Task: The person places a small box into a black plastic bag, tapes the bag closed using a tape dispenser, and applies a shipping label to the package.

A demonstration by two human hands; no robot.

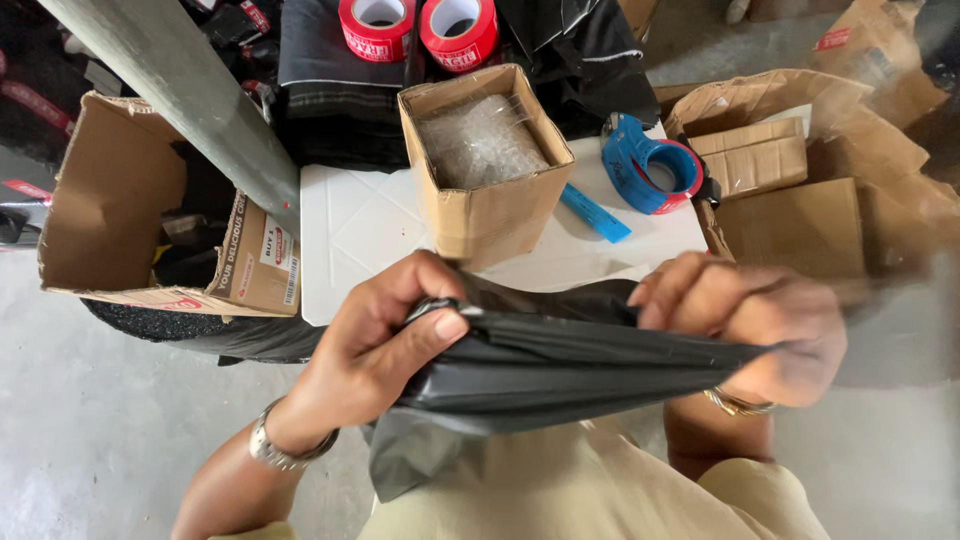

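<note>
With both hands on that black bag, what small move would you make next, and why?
Probably pull the bag's mouth apart: the left hand and right hand pinch its flat, closed edge, and the open box of bubble wrap stands just beyond.

open box (483,205), blue tape dispenser (650,165), red tapes (376,27)

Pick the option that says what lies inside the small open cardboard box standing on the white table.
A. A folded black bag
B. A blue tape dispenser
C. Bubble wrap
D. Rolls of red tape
C: the open cardboard box on the white table is filled with clear bubble wrap; both hands grip a black plastic bag in front of it.
</note>
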